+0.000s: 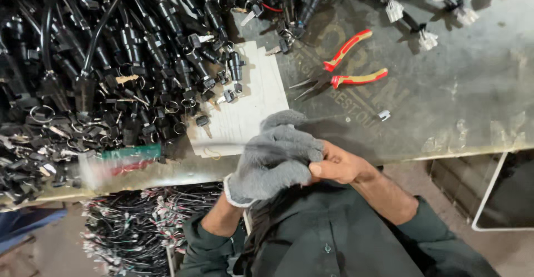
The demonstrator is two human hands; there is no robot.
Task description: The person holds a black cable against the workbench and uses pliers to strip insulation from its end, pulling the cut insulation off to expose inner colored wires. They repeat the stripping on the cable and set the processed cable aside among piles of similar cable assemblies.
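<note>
- The left hand (275, 157), in a grey knitted glove (261, 171), is curled; whether it grips anything cannot be told.
- The bare right hand (339, 166) pinches that glove's fingers at the bench (473, 88) edge.
- A crate (144, 227) below holds bundled wire harnesses (128, 238).
- Red-handled pliers (345, 68) lie beyond.

Red-and-yellow-handled needle-nose pliers (336, 71) lie open on the grey workbench (473, 88). A pile of black key-switch assemblies with keys (111, 71) covers its left side, partly overlapping a white paper sheet (250, 110). Bundled wire harnesses (139, 227) sit below the bench edge
</note>
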